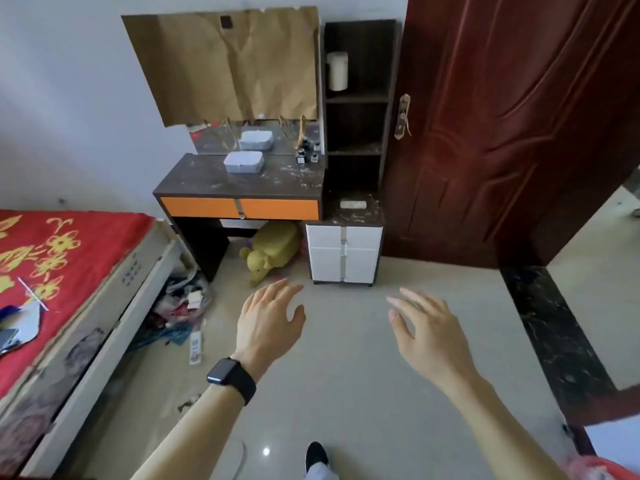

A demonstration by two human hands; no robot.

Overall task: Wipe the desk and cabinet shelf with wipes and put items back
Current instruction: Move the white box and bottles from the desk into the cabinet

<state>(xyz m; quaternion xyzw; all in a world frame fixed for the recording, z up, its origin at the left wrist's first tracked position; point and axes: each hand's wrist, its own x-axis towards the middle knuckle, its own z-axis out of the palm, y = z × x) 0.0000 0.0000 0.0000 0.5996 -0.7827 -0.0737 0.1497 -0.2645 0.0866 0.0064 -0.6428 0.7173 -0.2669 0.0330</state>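
A big dark red wooden door (502, 133) stands open on the right. On the left is a bed with a red cover with yellow flowers (52, 271). A crinkled sheet of brown paper (235, 64) hangs on the wall above the dark bench with two orange drawers (214, 181). The bench top is dusty and speckled. Just beside it on the right stands the tall dark cabinet shelf (356, 126), and below that a small white cabinet (343, 254). A yellow soft toy (273, 251) lies on the floor under the bench.

Both hands reach out over the pale floor, well apart from the bench. The left hand (266, 323) – with a black watch (232, 377) on its wrist – has its fingers spread loose and holds nothing. The right hand (429, 334) is the same, with loose spread fingers.

The white box of wipes (243, 162) sits at the back of the bench top. A white roll (337, 71) stands on the top shelf – and a few tiny dark bottles (306, 155) stand in the bench's back right corner.
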